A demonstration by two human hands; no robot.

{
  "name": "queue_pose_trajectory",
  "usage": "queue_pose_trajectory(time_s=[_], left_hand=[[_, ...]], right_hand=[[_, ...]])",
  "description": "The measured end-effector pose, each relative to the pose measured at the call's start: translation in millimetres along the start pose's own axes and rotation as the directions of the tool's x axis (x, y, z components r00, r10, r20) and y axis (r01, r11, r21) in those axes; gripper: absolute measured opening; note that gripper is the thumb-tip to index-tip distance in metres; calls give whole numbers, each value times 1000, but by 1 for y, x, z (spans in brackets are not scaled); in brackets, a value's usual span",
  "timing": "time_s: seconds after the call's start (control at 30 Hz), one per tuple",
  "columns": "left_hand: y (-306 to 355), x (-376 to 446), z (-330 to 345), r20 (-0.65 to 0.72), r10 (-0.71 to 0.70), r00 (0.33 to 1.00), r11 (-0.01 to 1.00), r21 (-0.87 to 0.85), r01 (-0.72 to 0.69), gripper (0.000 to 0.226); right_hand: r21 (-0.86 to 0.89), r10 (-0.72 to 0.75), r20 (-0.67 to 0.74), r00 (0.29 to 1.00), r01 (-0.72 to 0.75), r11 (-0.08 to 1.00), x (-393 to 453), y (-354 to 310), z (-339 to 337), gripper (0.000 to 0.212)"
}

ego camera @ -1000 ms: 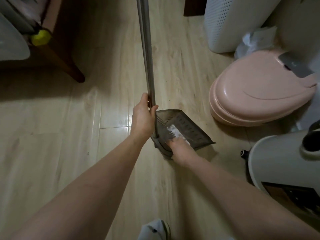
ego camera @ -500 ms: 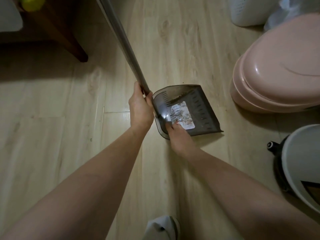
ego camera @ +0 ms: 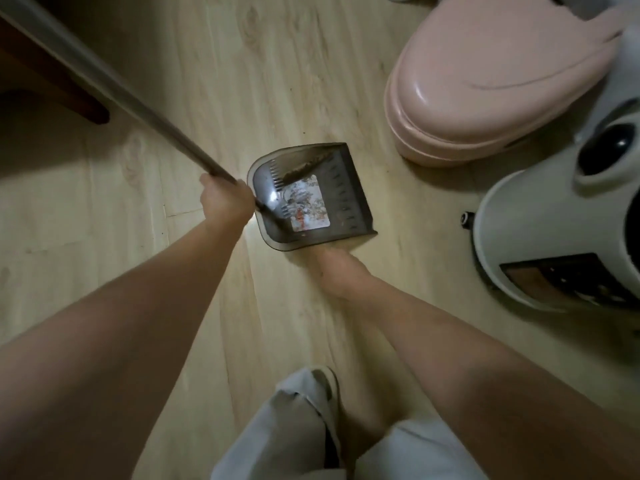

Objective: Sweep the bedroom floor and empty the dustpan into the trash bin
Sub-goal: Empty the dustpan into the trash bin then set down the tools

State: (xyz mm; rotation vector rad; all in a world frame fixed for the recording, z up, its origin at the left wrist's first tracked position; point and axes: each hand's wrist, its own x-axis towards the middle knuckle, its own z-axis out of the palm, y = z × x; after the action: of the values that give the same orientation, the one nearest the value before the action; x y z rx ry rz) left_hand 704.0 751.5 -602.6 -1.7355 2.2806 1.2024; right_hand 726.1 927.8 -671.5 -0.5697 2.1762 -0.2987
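no lettering legible anywhere, printed card (ego camera: 306,206) lying in the dustpan (ego camera: 349,192) shows only a blurred pattern

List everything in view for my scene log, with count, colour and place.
dustpan: 1, dark grey, on the floor at centre, dirt and a pale card inside
handle: 1, grey metal, slanting from top left down to the dustpan
bin lid: 1, pink, top right
appliance: 1, white, right edge
furniture leg: 1, dark brown, top left
floor: pale wood
left hand: grips the handle's lower end
right hand: just below the dustpan's near edge, fingers hidden
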Motion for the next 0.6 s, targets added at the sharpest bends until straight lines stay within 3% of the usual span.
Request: queue_pose_trajectory(time_s=[0.1,0.23,0.4,0.6], left_hand=[[21,-53,-5,252,-67,965,979,203,15,39],[61,-157,5,609,-27,793,829,457,-323,31],[133,-295,16,820,172,545,533,388,-752,29],[197,-377,28,823,481,301,404,96,-910,37]], right_hand=[[145,107,21,994,-109,983,-61,29,-20,37],[273,228,-43,973,-209,939,-154,65,-58,37],[391,374,-240,896,-263,882,-266,108,-128,38],[477,504,-534,679,-251,842,-354,153,-205,34]])
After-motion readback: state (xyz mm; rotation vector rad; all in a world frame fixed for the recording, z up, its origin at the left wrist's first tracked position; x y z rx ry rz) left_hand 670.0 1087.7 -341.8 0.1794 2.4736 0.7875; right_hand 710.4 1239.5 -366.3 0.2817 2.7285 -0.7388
